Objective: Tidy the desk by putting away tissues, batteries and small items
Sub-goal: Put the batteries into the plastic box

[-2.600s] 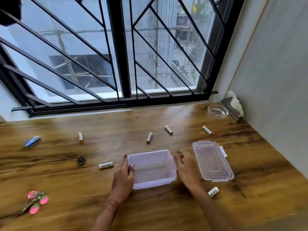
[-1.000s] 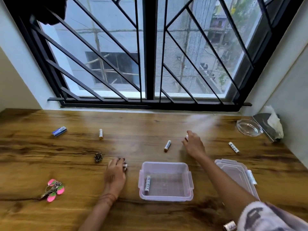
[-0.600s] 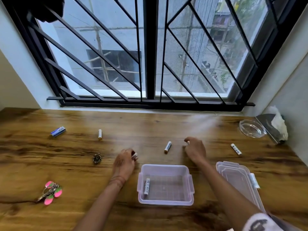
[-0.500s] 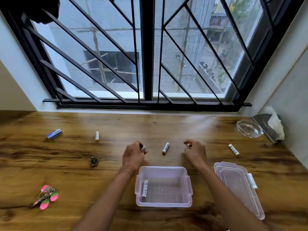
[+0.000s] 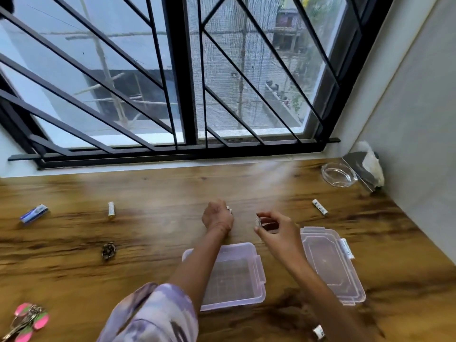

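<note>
Both hands moved beyond box [image 5: 237, 275]; labels unreadable

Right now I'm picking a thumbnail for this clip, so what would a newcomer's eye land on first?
Two bare hands meet mid-desk, the left hand and the right hand, each pinching a small battery. Just in front of them sits an open clear plastic box, its lid lying to the right. Behind everything, the barred window fills the upper half.

left hand [image 5: 217, 216] moved from beside the box to the middle battery, right hand [image 5: 274, 229] lifted, gripping its battery [image 5: 257, 221]
</note>
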A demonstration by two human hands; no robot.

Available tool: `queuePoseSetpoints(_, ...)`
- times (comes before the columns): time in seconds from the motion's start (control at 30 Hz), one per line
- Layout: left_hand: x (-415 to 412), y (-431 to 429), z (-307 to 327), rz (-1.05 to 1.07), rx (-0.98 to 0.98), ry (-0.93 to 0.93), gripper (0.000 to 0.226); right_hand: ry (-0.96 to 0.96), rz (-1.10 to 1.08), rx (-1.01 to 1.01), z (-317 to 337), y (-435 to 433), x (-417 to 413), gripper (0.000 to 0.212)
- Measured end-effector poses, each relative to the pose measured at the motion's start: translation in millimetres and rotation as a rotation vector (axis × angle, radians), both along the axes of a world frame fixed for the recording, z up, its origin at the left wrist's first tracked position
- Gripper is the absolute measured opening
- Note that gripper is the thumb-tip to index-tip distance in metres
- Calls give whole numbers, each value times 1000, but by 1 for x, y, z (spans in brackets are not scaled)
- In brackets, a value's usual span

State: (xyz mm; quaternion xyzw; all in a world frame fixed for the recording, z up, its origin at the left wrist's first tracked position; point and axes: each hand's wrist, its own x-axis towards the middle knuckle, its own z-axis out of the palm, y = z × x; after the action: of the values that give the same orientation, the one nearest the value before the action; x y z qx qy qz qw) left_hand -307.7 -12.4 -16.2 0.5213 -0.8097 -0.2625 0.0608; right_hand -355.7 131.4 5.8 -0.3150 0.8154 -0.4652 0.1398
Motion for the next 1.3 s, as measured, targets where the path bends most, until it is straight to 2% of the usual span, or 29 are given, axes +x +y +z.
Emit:
queuePoseSetpoints(0.13,9,-2,8,-10,66,90,23,-57,51,-19,11,-1,13,28)
queuePoseSetpoints(0.27,36,6,31,19,287,461,10,-159,205,16,11,-1,36,23)
queuePoseSetpoints(0.33,58,17,46,33,356,569,6,-204,250,58,3,-3,47,19)
queuePoseSetpoints(0.4,81,28,52,32,350,518,4,-259,248,116,-9,-5,53,17)
queuePoseSetpoints(0.53,111,46,31,29,349,234,16,-238,264,245,-26,-12,58,18)
queuePoseSetpoints(0.63,117,55,18,23,211,23,22,-248,299,322,-33,-17,64,9)
queuePoseSetpoints(0.73,115,64,14,32,45,-51,13,-251,299,368,-37,-21,71,9)
queuePoseSetpoints(0.9,116,75,14,44,-129,-44,16,-206,249,340,-36,-24,79,14)
queuePoseSetpoints(1.0,119,74,11,66,-154,-14,13,-161,242,328,-36,-23,80,20)
queuePoseSetpoints(1.13,124,70,11,93,-204,15,20,-106,239,295,-35,-21,78,27)
queuePoseSetpoints(1.3,123,55,19,128,-179,152,27,-17,222,119,-14,-14,67,23)
